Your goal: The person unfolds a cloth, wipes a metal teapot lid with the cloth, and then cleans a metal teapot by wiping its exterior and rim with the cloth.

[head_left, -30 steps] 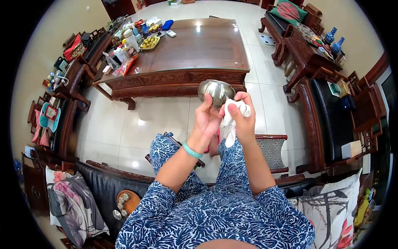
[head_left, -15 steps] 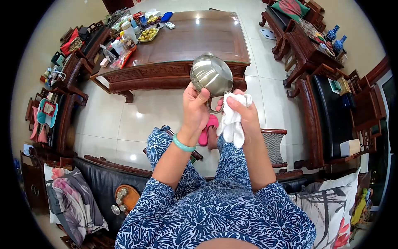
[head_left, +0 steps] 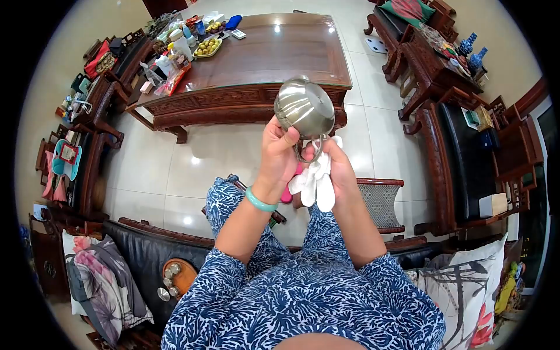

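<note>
A shiny metal teapot (head_left: 304, 109) is tilted in front of me, its rounded base facing up toward me and its loop handle (head_left: 311, 153) pointing down between my hands. My left hand (head_left: 279, 153) is closed on the teapot's lower left side, with the thumb against the body. Beside the handle, my right hand (head_left: 337, 169) grips a white cloth (head_left: 318, 185), which hangs down in finger-like folds. Its fingertips are at the handle, partly hidden by the cloth and the handle.
Ahead stands a dark wooden table (head_left: 274, 52) with a fruit plate (head_left: 207, 48) and bottles at its left. On the black seat to my left are a round wooden tray (head_left: 185, 275) with small metal cups and a metal lid (head_left: 163, 294). A woven stool (head_left: 380, 204) stands right of my legs.
The teapot has shifted slightly right and turned, showing more of its base and handle. My right hand has moved a little down and left, and the cloth is bunched differently below the handle.
</note>
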{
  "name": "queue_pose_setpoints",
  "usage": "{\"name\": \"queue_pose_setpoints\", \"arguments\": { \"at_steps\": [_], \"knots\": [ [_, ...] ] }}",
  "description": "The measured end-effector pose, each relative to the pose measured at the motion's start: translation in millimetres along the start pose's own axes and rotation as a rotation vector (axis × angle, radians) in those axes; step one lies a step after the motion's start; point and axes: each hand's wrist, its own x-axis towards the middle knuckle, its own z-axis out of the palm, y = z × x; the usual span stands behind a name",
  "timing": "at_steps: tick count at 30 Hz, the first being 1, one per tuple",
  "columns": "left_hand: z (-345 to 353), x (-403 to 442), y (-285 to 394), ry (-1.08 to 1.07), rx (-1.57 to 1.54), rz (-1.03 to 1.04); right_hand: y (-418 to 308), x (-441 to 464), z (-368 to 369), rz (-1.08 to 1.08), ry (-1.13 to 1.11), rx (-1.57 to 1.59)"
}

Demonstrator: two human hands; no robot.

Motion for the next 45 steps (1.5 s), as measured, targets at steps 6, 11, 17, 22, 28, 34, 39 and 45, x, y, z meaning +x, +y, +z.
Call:
{"name": "queue_pose_setpoints", "arguments": {
  "at_steps": [6, 11, 17, 22, 28, 34, 39, 45],
  "knots": [
    [11, 4, 6, 0.04, -0.11, 0.028, 4, -10, 6, -0.515, 0.191, -0.467],
    [11, 5, 10, 0.18, -0.022, 0.026, -3, -8, 5, -1.139, 0.17, -1.14],
    [24, 4, 4, 0.254, 0.008, 0.065, 1, 1, 19, -1.141, 0.168, -1.201],
    [24, 4, 1, 0.305, 0.004, 0.044, 29, -7, 19, -1.334, 0.105, -1.506],
    [24, 5, -12, 0.39, -0.095, -0.01, 4, 3, 26, -1.306, 0.299, -1.443],
    [13, 7, -15, 0.452, -0.146, -0.129, 14, 7, 25, -1.311, 0.181, -1.637],
    [12, 9, -15, 0.55, -0.222, -0.13, -18, 47, 17, -1.224, 0.248, -1.544],
    [-12, 11, -5, 0.528, -0.198, -0.135, 21, 39, 37, -1.281, -0.009, -1.617]
  ]
}}
